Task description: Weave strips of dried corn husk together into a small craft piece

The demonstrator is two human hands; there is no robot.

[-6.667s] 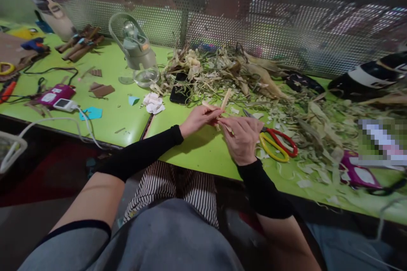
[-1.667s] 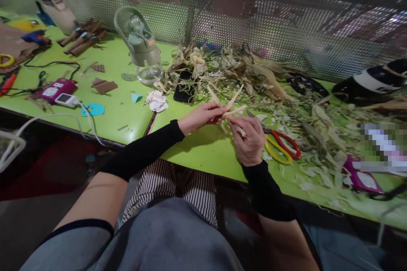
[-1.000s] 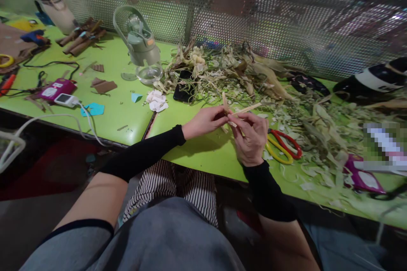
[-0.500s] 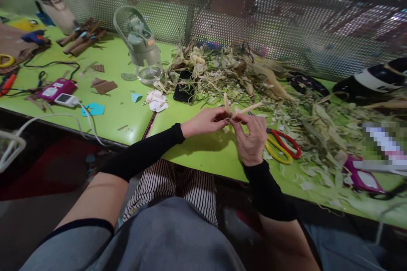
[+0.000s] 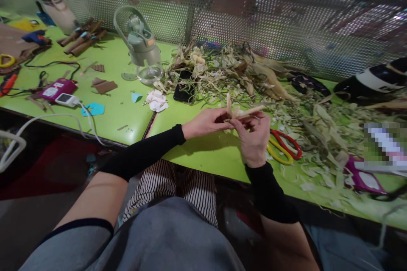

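Observation:
Between my hands, above the green table, is a small piece of folded pale corn husk strips (image 5: 229, 106); one strip points up and another sticks out to the right. My left hand (image 5: 208, 122) pinches its left side between thumb and fingers. My right hand (image 5: 256, 135) grips the right side, the thumb pressed near the middle and the fingers along the right strip. Just right of that hand lie scissors (image 5: 281, 146) with one red and one yellow handle. Behind my hands spreads a heap of dried corn husks and shreds (image 5: 229, 67). The fingertips partly cover the folded piece.
A phone (image 5: 184, 87) lies partly under the husks. Left of it are crumpled tissue (image 5: 157, 100) and a green-lidded bottle (image 5: 144, 48). Purple boxes with cables sit at the left (image 5: 57, 89) and right (image 5: 364, 175). A perforated metal screen (image 5: 216, 4) closes off the back.
My right hand has shifted slightly right and up, its fingers now over the right strip. The upright strip has moved a little right. My left hand has hardly moved.

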